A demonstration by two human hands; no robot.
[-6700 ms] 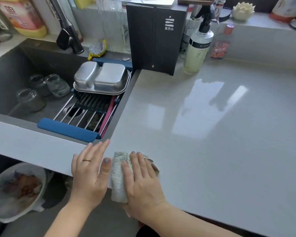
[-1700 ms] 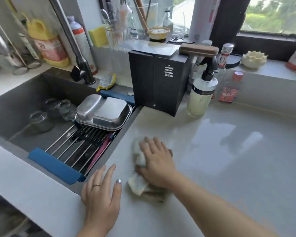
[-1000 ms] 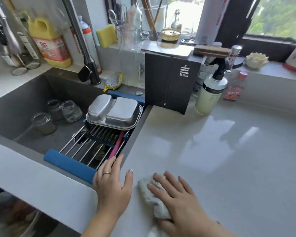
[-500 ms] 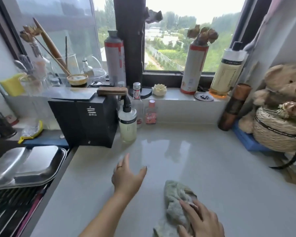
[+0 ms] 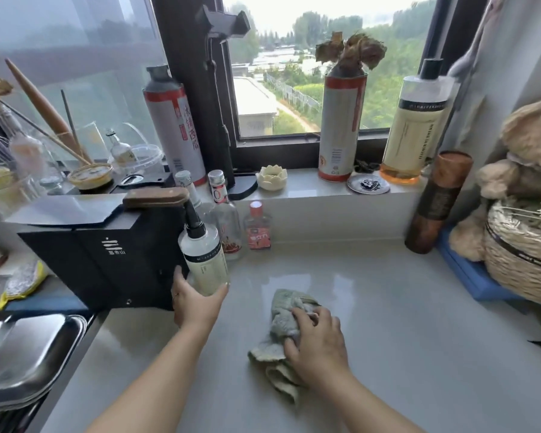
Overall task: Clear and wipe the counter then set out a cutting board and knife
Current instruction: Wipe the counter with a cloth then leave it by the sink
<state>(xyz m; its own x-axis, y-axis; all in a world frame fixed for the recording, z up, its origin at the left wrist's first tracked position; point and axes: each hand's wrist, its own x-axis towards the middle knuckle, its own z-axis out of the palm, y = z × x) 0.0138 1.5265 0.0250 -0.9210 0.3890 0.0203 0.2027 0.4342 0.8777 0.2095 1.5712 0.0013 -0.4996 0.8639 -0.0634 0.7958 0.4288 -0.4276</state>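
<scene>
Black box point(image 5: 100, 260): the landmark; stands upright at the left rear of the counter point(image 5: 403, 339).
Knife point(image 5: 155, 196): lies flat on top of the black box, wooden handle at the box's right edge.
Spray bottle point(image 5: 205, 260): upright, just beside the black box's right front corner.
Left hand point(image 5: 194, 303): fingers and thumb curl round the spray bottle's lower body, next to the black box.
Cloth point(image 5: 283, 317): crumpled on the counter, right of the black box and nearer the viewer.
Right hand point(image 5: 317, 345): fingers bent over the cloth, gripping its bunched folds and pressing it down.
Metal tray point(image 5: 22, 354): left of and in front of the black box.
</scene>
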